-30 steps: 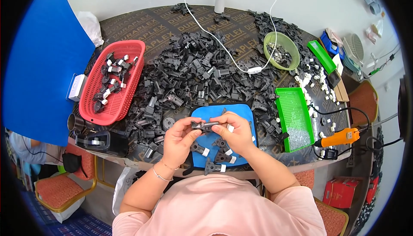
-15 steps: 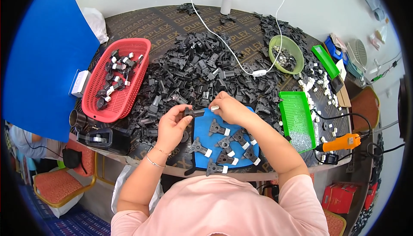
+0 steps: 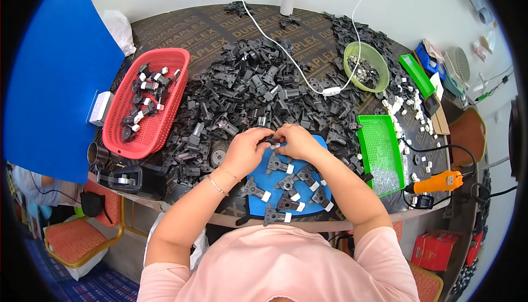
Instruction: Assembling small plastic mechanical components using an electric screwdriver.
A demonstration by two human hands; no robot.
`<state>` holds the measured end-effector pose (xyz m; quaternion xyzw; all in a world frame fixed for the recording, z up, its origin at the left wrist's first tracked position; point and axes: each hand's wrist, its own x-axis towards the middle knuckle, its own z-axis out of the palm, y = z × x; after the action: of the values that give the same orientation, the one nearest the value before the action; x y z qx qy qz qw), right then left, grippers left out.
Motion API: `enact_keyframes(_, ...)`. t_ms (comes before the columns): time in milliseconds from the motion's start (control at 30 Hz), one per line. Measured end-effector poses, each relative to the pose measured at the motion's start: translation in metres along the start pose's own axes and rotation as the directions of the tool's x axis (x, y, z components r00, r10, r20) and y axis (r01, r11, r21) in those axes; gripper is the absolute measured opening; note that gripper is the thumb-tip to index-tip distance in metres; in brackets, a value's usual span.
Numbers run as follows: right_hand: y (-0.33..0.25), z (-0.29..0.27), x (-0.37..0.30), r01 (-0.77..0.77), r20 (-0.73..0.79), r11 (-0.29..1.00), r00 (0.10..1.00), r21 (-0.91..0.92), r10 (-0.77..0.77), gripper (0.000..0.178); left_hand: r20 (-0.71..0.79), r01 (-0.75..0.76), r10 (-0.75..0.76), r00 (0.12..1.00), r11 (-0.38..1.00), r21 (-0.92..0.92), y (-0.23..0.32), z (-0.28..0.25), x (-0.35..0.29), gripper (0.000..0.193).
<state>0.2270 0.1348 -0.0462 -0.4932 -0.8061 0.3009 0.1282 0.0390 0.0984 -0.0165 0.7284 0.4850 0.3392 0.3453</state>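
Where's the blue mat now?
Head view, lower centre: the blue mat lies at the table's near edge, left of the perforated green tray, with the pile of black parts beyond.

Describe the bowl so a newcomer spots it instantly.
On the dark tabletop, find the big heap of black parts and look to its far right. There, between the two bright green rectangular trays and the heap, sits a yellowish-green bowl holding small parts. Its round shape sets it apart from those trays.
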Motion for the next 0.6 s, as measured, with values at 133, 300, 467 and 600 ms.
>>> enact_keyframes(133,0.000,0.003,0.002,-0.017,-0.002,1.000,1.000,-0.020,0.017,0.029,0.105,-0.120,0.100,0.989,0.972,0.204,0.004,0.006,0.005,0.028)
enact_keyframes(300,0.007,0.004,0.004,0.039,-0.009,0.996,0.999,-0.082,-0.040,0.029,0.267,-0.151,0.017,0.964,0.859,0.490,0.027,0.017,0.015,0.023)
enact_keyframes(467,0.001,-0.038,-0.010,0.041,0.009,0.992,0.999,0.120,-0.042,0.030,0.316,-0.264,0.076,0.946,0.746,0.611,0.027,0.026,0.023,0.015)
enact_keyframes(600,0.004,-0.060,-0.048,-0.084,-0.111,0.989,0.989,0.122,0.097,0.030,0.318,-0.248,0.058,0.946,0.762,0.599,0.022,0.020,0.027,0.017)
